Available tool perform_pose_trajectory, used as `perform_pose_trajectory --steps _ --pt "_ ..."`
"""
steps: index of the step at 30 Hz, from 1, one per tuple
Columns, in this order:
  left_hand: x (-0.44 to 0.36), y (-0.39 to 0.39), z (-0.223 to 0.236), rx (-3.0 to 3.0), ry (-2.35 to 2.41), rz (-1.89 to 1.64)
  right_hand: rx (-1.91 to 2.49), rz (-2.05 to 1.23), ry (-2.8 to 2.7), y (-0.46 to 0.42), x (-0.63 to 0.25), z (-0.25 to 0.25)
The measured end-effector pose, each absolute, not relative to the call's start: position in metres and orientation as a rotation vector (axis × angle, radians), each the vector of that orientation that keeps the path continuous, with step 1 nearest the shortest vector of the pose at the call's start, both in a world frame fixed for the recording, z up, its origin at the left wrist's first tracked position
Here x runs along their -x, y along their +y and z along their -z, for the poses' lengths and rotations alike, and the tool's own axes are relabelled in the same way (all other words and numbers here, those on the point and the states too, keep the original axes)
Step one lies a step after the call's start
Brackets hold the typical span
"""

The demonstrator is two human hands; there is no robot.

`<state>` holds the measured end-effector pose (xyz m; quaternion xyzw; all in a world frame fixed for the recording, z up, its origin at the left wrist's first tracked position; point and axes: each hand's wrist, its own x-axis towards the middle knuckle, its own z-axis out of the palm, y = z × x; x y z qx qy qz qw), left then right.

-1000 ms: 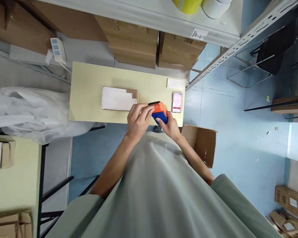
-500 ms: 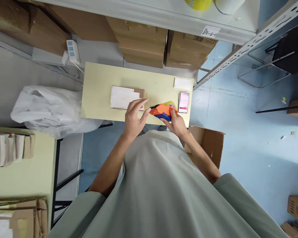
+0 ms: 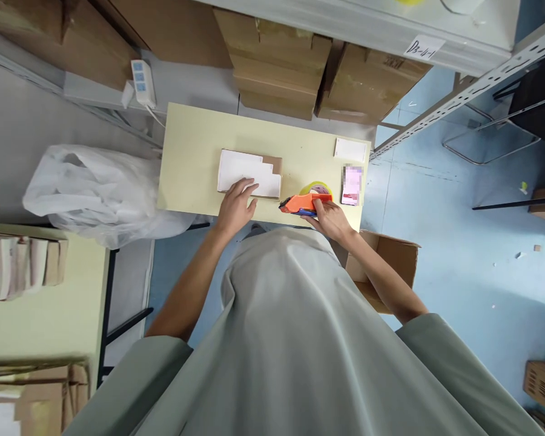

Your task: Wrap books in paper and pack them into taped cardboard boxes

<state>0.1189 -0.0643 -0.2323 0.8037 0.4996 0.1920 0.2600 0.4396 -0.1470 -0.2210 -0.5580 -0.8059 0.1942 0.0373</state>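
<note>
My right hand [image 3: 331, 219] is wrapped round an orange and blue tape dispenser [image 3: 302, 204], its dark tip pointing left. Beside the orange body shows a yellow tape roll [image 3: 315, 186], partly hidden behind it. My left hand [image 3: 235, 212] is open with fingers apart, its fingertips over the front edge of a small flat cardboard box [image 3: 273, 163]. White paper sheets [image 3: 238, 166] cover most of the box top. Whether the fingertips press on the paper, I cannot tell.
On the pale yellow table [image 3: 191, 139] lie a phone [image 3: 352, 184] and a white card [image 3: 350, 148] at the right. An open carton [image 3: 393, 260] stands below the right forearm. Shelving with large boxes [image 3: 277, 66] runs behind; a white plastic bag [image 3: 91, 194] bulges at left.
My left hand has moved left, away from the dispenser's tip to the box front. The dispenser stays in my right hand, turned slightly. The view has shifted a little.
</note>
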Motion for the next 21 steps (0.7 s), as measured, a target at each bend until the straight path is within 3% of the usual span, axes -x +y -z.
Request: perform_pose_trajectory --steps 10,21 --pt "-0.127 -0.044 0.273 -2.28 1.183 -0.455 1.69 -0.473 -2.669 -0.139 -0.437 0.288" --pt "-0.13 -0.038 0.272 -2.25 1.166 -0.541 1.795 -0.371 -2.73 -0.134 -0.42 0.301"
